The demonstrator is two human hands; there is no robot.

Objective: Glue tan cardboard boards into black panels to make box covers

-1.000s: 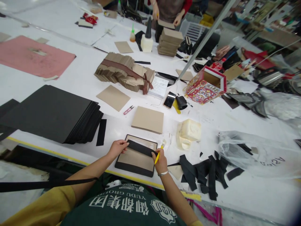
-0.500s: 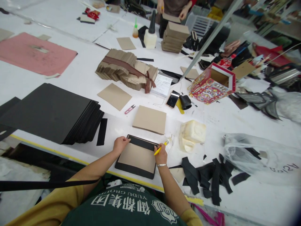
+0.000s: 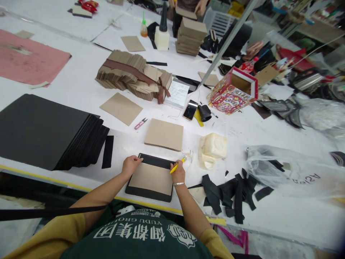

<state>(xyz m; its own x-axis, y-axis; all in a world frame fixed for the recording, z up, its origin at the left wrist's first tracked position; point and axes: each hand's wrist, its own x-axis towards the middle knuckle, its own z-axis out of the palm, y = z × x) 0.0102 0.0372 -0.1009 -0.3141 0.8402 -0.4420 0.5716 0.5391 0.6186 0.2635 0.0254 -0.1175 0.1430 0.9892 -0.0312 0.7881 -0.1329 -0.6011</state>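
Note:
Directly in front of me lies a tan cardboard panel (image 3: 151, 181) on a black sheet (image 3: 147, 195), whose dark border shows at the near edge. A black strip (image 3: 157, 161) runs across the panel's far side. My left hand (image 3: 131, 165) pinches the strip's left end at the far corner. At the other end, my right hand (image 3: 178, 173) has its fingertips on the strip while gripping a yellow-handled brush (image 3: 176, 167). The brush's pale bristles point away to the right. Just beyond sits a small stack of tan cardboard panels (image 3: 164, 135).
Left is a stack of black sheets (image 3: 45, 131). Black scraps (image 3: 237, 196) and a cut-open white plastic jug (image 3: 214, 149) lie to the right. Pink thread snips (image 3: 140, 123), a phone (image 3: 190, 110) and tied cardboard (image 3: 121, 72) are farther back. A co-worker's hands (image 3: 201, 7) show across the table.
My view has turned slightly, so everything appears farther left. The strip now covers the tan line that showed along the panel's far edge. Both hands keep their places at its ends.

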